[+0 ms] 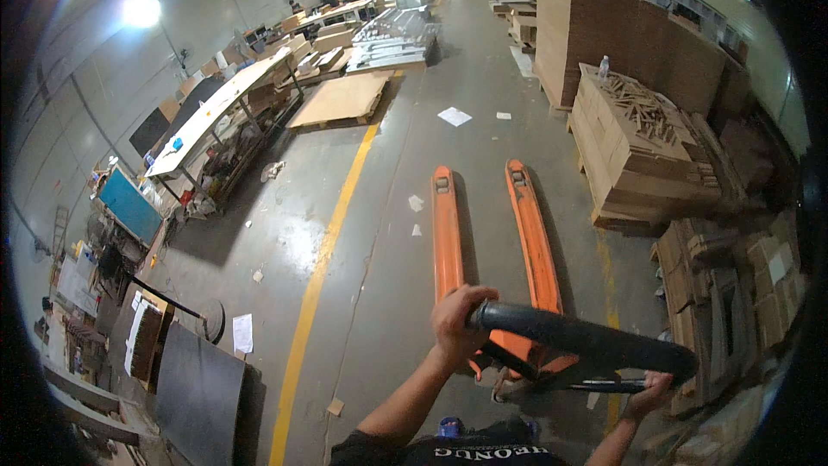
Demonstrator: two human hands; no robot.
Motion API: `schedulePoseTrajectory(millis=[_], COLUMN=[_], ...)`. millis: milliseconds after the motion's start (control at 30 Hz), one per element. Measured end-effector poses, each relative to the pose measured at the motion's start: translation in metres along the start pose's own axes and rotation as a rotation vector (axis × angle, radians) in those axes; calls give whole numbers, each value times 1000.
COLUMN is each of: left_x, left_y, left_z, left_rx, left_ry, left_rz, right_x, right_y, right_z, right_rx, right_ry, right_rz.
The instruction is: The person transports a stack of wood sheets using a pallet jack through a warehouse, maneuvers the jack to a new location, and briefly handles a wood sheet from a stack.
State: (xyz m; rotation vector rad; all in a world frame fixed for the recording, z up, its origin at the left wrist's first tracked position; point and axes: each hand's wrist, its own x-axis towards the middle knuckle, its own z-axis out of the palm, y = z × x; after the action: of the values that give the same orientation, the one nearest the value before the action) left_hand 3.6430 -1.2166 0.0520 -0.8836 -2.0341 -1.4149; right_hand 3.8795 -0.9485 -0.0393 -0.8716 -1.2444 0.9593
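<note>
Before me stands an orange pallet jack, its left fork (447,233) and right fork (534,239) pointing away down the aisle with no load on them. My left hand (460,320) grips the left end of its black loop handle (582,335). At the handle's right side, my right hand (650,393) is closed around the lower part of the loop, near a dark bar. The handle hides part of the jack's orange body (517,344). Below it, a blue shoe (451,427) shows at the front of my dark shirt.
Stacked boards (637,162) topped with wood offcuts and a bottle (603,67) stand right. A yellow floor line (336,226) runs left of the forks. Beyond it are a long workbench (220,110), a low pallet with a flat sheet (339,98) and a dark panel (199,388). Paper sheets (455,116) litter the floor.
</note>
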Motion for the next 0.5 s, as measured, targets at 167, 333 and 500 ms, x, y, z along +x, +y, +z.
schedulePoseTrajectory(millis=[167, 333, 500], left_x=[40, 88, 119], left_y=[-30, -54, -79], left_z=[29, 78, 145], left_rx=[35, -55, -248], left_ry=[30, 82, 142], left_rz=[76, 150, 113], right_x=[11, 60, 93], right_y=[-15, 47, 25], right_z=[35, 49, 126], right_rx=[252, 83, 30], right_ry=[-210, -103, 111], right_rz=[-41, 43, 7])
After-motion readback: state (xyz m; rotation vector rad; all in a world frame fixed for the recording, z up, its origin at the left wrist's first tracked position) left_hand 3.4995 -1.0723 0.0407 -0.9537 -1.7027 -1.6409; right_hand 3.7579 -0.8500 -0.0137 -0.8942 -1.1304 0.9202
